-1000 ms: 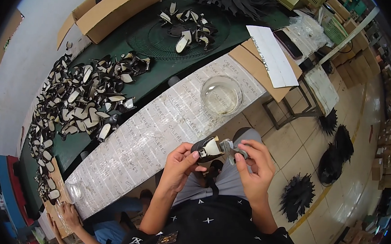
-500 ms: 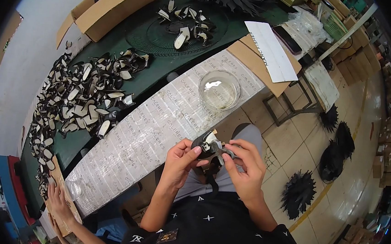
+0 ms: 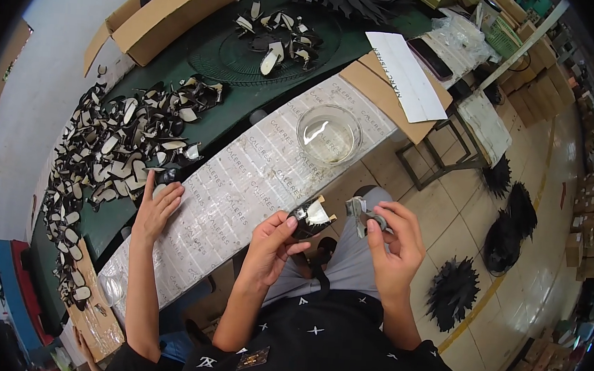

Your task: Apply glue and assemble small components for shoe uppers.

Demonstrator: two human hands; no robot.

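Observation:
In my left hand point(image 3: 271, 248) is a small curved black shoe part point(image 3: 306, 229) with a white lining point(image 3: 317, 211), pinched between thumb and fingers over my lap. A tan flap sticks out at its upper edge. Off to its right, my right hand point(image 3: 397, 246) has its fingers closed round a small grey hand tool point(image 3: 364, 217) with a flat head and a rounded handle. A gap separates this tool from the shoe part. The tool's exact kind is hard to make out.
Many similar black-and-white parts point(image 3: 130, 130) cover the green table point(image 3: 109, 223). A co-worker's hand point(image 3: 159, 209) reaches to the pile from the left. A glass bowl point(image 3: 329, 136) stands on the wrapped bench point(image 3: 241, 188). Black bundles point(image 3: 452, 294) lie on the floor, right.
My right hand has drawn the grey tool away from the shoe part, to the right. The co-worker's hand has moved up to the near edge of the pile.

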